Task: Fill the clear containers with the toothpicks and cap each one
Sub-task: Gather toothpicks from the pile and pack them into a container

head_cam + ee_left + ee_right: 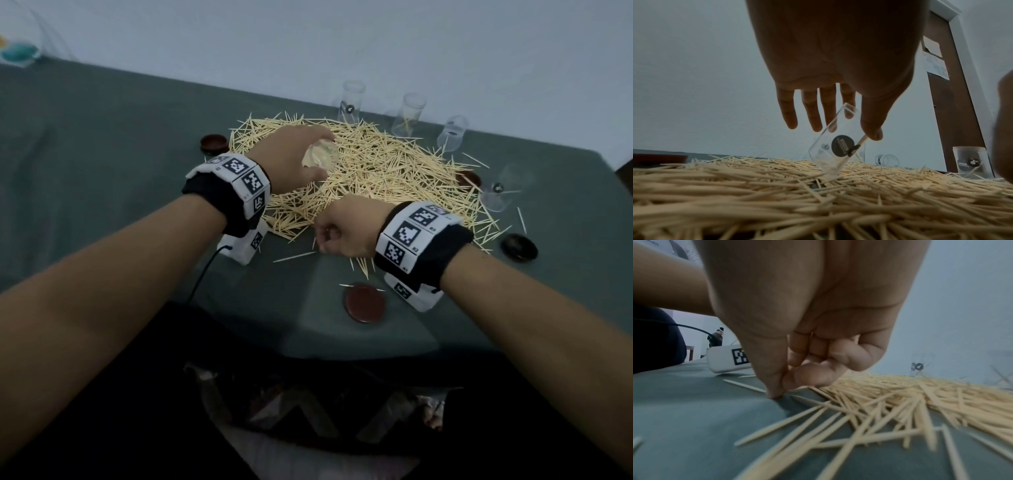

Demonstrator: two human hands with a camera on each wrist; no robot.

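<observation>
while your left hand (291,156) grips tilted clear container (835,142) on toothpick pile (376,171), your right hand (346,228) pinches single toothpick (745,384) at near edge.

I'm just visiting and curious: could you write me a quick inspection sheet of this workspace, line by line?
Surface: table under grey-green cloth.
Job's things: toothpick pile; four clear containers by the far and right edges, uncapped; four dark red caps loose around the pile, one near.
Clutter: stray toothpicks on the cloth.
Hands: left hand holds a tilted clear container on the pile; right hand pinches at toothpicks by the pile's near edge.
Cables: black cable from the left wrist unit.
Surroundings: pale wall, brown door frame.
</observation>
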